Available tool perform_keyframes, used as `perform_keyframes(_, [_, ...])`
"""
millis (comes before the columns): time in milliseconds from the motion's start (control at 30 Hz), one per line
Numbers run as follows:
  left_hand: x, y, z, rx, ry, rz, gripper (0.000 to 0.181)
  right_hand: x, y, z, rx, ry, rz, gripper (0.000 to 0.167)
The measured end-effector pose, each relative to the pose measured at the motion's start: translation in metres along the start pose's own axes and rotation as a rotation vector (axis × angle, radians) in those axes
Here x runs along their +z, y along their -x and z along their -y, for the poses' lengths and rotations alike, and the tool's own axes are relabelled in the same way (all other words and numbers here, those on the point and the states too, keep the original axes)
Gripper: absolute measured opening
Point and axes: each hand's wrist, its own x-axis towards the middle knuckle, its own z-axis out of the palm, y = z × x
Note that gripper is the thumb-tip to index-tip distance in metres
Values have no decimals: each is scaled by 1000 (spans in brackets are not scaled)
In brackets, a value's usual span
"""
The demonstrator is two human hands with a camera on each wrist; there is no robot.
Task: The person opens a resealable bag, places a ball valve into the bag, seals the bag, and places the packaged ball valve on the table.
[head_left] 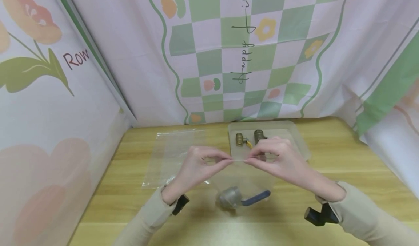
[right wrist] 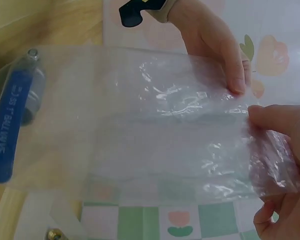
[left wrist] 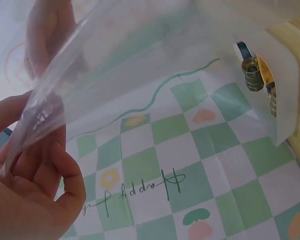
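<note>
Clear plastic, creased and glossy: the bag was pinched above the worktop by the fingers of the left hand and right hand, behind which the far-edge tray was partly hidden; through the bag a blue-handled valve was seen.

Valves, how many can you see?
3: a silver valve by the lower end of the held bag; in the tray, a small brass valve and, right of it, a bigger valve. The right hand covers part of the tray, so more may hide.
</note>
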Motion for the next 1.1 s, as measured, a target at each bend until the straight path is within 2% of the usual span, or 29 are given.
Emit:
perform_keyframes(300, [-9,7,4,-24,-35,-27,7,-10,10,-5,-9,71,-7,14])
perform_keyframes(467, [-16,12,3,-111,7,-40,6,-15,16,-6,32,66,-48,16])
perform_keyframes(600, [-21,15,2,-185,27,-46,7,-19,21,-8,83,62,-56,28])
perform_keyframes(833, [-23,14,3,-194,-5,-57,8,-24,24,-12,98,47,-39,21])
perform_keyframes(967, [-23,12,6,-205,3,-72,8,-29,26,-12,124,54,-5,25])
perform_keyframes(1100, [-25,12,9,-176,-11,-64,12,-32,29,-12,109,72,-14,27])
